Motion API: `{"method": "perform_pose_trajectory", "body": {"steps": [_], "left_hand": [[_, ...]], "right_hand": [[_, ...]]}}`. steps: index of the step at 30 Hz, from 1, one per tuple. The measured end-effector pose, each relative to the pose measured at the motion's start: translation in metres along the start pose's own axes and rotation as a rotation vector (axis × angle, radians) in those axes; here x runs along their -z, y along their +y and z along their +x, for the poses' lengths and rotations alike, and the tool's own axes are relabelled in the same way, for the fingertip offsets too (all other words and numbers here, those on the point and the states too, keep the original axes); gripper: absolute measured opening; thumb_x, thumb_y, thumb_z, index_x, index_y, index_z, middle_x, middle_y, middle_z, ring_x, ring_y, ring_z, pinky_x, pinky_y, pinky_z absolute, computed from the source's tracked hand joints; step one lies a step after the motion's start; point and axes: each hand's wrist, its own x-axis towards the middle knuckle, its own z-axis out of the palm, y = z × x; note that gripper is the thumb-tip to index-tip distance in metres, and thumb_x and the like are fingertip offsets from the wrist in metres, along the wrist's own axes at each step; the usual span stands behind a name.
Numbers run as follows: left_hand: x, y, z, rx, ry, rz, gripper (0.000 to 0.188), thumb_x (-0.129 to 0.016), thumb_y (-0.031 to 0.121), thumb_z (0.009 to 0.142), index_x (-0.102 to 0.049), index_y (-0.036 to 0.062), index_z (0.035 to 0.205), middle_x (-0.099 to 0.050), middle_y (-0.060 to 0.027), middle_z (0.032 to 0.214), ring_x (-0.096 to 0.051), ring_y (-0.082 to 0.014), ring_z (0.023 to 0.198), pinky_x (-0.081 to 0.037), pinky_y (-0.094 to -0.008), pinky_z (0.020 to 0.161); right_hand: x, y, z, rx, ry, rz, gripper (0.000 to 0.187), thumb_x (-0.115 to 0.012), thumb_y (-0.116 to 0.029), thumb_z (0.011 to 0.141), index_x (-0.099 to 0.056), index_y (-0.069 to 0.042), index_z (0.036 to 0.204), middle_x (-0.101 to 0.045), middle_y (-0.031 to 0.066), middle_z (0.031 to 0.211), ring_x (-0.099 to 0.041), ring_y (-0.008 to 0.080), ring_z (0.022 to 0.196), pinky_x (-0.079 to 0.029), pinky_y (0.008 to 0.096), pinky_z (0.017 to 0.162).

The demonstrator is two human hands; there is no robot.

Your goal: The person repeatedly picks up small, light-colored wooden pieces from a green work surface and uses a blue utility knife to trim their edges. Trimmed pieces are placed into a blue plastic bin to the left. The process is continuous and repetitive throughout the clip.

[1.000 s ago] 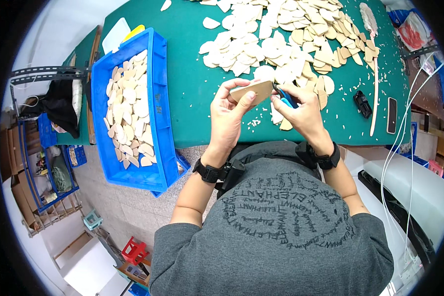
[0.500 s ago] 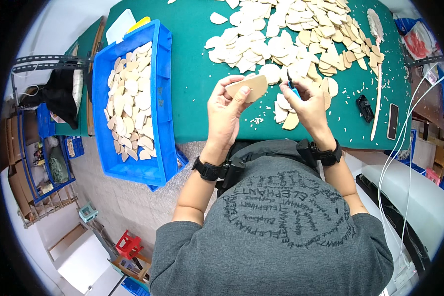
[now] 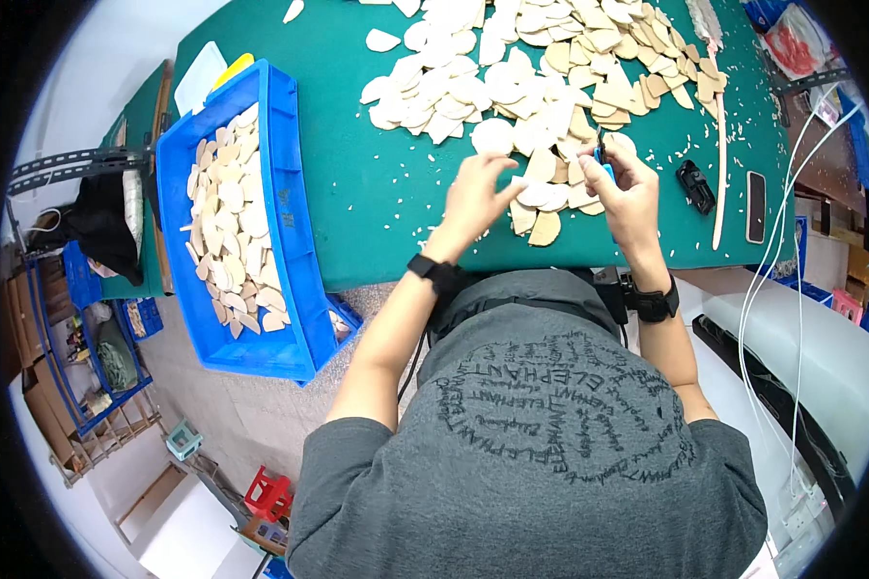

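My left hand (image 3: 470, 205) hovers over the near edge of the table with thumb and fingers spread. Its fingertips point at a few flat, pale rounded pieces (image 3: 543, 194), and nothing shows in its grip. Across from it, my right hand (image 3: 630, 198) is closed around a small blue-handled tool (image 3: 605, 164) with a dark tip; my fingers hide most of it, so its exact kind cannot be made out. Beyond both hands spreads a big heap of flat beige pieces (image 3: 512, 89), some rounded, some cut straight on one side.
A blue plastic crate (image 3: 304, 227) at the left holds many similar pieces (image 3: 232, 232). On the green tabletop (image 3: 348, 193), small white scraps lie scattered. To the right are a black object (image 3: 695, 187), a phone (image 3: 755, 206), a long-handled brush (image 3: 719, 164) and white cables (image 3: 780, 241).
The beige piece has left my left hand, whose fingers have opened and come nearer the small pieces. My right hand keeps the blue-handled tool. The whole view has shifted somewhat.
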Motion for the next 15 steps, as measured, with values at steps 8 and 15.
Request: {"method": "perform_pose_trajectory", "body": {"steps": [8,15], "left_hand": [[-0.013,0.002,0.006,0.330,-0.279,-0.530,0.027,-0.067,0.021,0.083,-0.064,0.0035,0.104,-0.065,-0.0033,0.086,-0.055,-0.0096,0.068,-0.043,-0.0237,0.058],[0.067,0.057,-0.014,0.389,-0.059,-0.907,0.032,-0.068,0.020,0.084,-0.063,0.0011,0.110,-0.063,-0.0008,0.086,-0.049,-0.0029,0.066,-0.036,-0.0182,0.051]], "right_hand": [[0.013,0.015,-0.007,-0.047,-0.032,-0.354,0.026,-0.070,-0.019,0.079,-0.066,0.000,0.096,-0.065,0.0056,0.079,-0.058,0.0101,0.069,-0.047,0.0242,0.064],[-0.013,0.005,-0.006,0.046,-0.186,-0.484,0.033,-0.070,-0.025,0.075,-0.066,-0.002,0.098,-0.065,0.0115,0.079,-0.061,0.0187,0.068,-0.048,0.0291,0.063]]}}
